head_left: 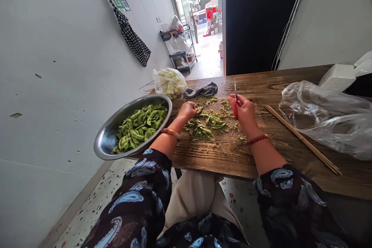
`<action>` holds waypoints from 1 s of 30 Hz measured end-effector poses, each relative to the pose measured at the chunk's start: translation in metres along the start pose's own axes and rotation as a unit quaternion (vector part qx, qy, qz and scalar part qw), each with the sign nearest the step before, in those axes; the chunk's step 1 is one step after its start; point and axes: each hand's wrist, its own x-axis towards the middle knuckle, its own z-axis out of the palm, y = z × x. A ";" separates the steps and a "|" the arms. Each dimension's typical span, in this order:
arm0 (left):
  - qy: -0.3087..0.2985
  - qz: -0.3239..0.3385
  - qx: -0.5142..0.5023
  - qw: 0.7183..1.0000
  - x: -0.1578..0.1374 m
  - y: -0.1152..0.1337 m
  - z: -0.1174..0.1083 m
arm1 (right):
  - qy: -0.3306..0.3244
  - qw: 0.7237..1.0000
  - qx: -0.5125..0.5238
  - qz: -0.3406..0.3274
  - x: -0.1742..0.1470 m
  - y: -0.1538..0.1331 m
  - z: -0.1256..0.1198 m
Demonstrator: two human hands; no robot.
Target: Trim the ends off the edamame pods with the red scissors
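- Pods [207,124], green and still untrimmed, lie in a loose heap at the middle of the frame on the wooden table [290,97], with small cut scraps scattered around them.
- Left hand [188,110] rests on the near-left edge of that heap, its fingers curled shut over a pod; how firmly they hold it cannot be told.
- Right hand [245,111] sits just right of the heap, fingers closed through the red handles of a pair of scissors [235,102], blades pointing up toward the top of the frame.
- Steel bowl [108,136], at the left of the frame and hanging over the table edge, already holds a good layer of pods, so much of the work looks done.
- The heap left on the table looks smaller than the bowl's contents, so a lesser share seems to remain.
- Long wooden sticks [302,139] and a crumpled clear plastic bag [328,120] lie to the right; a dark cloth [202,91] and a bag of pale vegetables [170,82] sit above the heap.
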 end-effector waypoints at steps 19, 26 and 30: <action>0.004 -0.008 -0.065 0.998 0.002 0.000 0.002 | 0.017 1.000 -0.022 0.015 0.000 0.001 0.001; -0.034 0.031 -0.151 0.987 -0.008 0.008 -0.004 | 0.011 0.999 -0.002 0.030 0.000 0.002 0.001; -0.049 0.084 -0.031 0.995 -0.007 0.012 0.002 | 0.010 0.999 0.003 0.037 0.000 0.002 0.001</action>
